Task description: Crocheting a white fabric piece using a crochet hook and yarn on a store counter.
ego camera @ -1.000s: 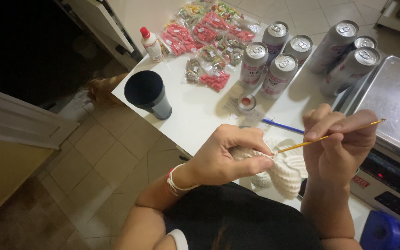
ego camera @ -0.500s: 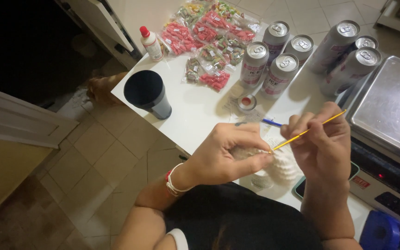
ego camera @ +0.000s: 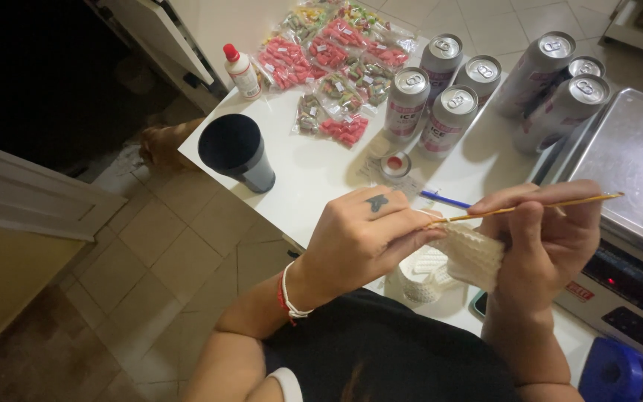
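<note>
The left hand [ego camera: 362,238] pinched the upper edge of a white crocheted piece [ego camera: 470,257], its grip clenched on the fabric to keep the working row taut. The right hand [ego camera: 552,238] held a thin yellow crochet hook [ego camera: 530,208] between thumb and fingers, tip angled into the stitches near the left fingertips. More white work, probably the same piece, trailed down to the white counter [ego camera: 314,175]. Behind stood a black cup [ego camera: 236,152], several drink cans [ego camera: 444,112] and bagged sweets [ego camera: 336,67], pushed back so the hands had room.
</note>
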